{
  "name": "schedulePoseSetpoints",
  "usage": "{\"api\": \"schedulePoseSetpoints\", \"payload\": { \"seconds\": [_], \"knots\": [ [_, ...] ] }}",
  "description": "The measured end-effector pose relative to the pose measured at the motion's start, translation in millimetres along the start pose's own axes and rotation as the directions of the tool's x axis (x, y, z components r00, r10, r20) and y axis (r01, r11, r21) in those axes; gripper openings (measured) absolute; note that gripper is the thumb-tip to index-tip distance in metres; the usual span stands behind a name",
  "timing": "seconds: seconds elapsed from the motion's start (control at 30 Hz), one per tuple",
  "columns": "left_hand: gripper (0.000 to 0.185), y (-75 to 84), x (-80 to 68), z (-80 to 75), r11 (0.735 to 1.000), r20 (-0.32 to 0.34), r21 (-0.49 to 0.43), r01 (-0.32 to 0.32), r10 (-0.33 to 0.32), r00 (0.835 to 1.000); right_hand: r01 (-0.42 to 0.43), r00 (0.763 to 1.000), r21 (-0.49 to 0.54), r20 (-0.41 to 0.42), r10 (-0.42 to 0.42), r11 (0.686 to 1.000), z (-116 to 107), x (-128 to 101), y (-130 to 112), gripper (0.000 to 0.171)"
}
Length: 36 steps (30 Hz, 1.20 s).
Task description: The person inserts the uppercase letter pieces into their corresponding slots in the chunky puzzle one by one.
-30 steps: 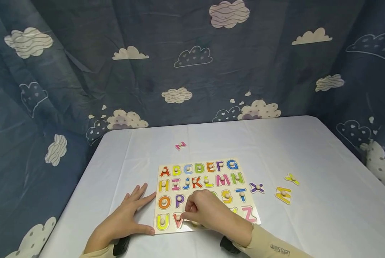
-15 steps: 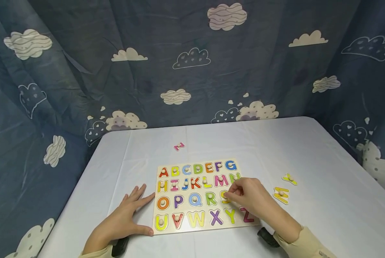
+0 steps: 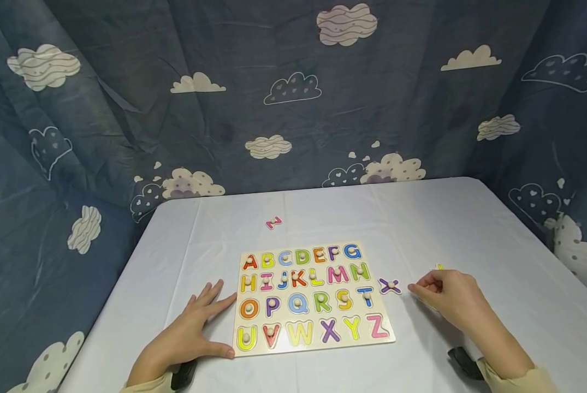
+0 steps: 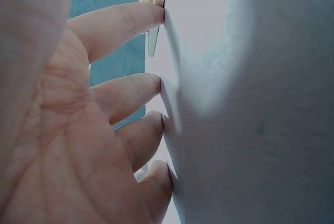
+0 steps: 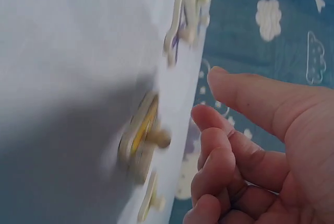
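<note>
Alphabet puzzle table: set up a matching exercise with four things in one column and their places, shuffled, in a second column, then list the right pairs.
Things
1. pink letter piece
2. purple X piece
3. left hand
4. right hand

Places
A. flat on the cloth, touching the puzzle board's left edge
B. on the cloth just right of the board
C. alone on the cloth beyond the board's far edge
D. over the loose yellow pieces, right of the board

Pairs: 1-C, 2-B, 3-A, 4-D
</note>
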<state>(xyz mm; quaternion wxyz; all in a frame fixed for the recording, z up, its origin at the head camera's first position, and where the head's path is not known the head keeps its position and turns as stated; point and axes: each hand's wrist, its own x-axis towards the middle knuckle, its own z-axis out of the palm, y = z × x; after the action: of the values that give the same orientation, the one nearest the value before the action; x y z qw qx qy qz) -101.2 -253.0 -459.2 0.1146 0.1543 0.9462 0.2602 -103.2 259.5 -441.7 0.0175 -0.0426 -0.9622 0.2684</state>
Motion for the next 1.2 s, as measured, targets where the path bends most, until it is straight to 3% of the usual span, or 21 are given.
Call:
{"api": "schedulePoseSetpoints", "payload": {
  "seconds": [0.33,1.2],
  "knots": [
    [0.117,1.3,0.9,0.5,1.0,-0.001,-0.003,0.015,-0.015,1.0,-0.053,0.999,-0.036,0.0,0.053,0.998,-8.7,-0.4,27.7,0.027],
    [0.117,0.6,1.6,0.8,1.0,0.004,0.005,0.02,-0.02,1.0,-0.027,0.999,-0.003,0.033,0.027,1.0,-10.0,8.0,34.6,0.016]
  ]
}}
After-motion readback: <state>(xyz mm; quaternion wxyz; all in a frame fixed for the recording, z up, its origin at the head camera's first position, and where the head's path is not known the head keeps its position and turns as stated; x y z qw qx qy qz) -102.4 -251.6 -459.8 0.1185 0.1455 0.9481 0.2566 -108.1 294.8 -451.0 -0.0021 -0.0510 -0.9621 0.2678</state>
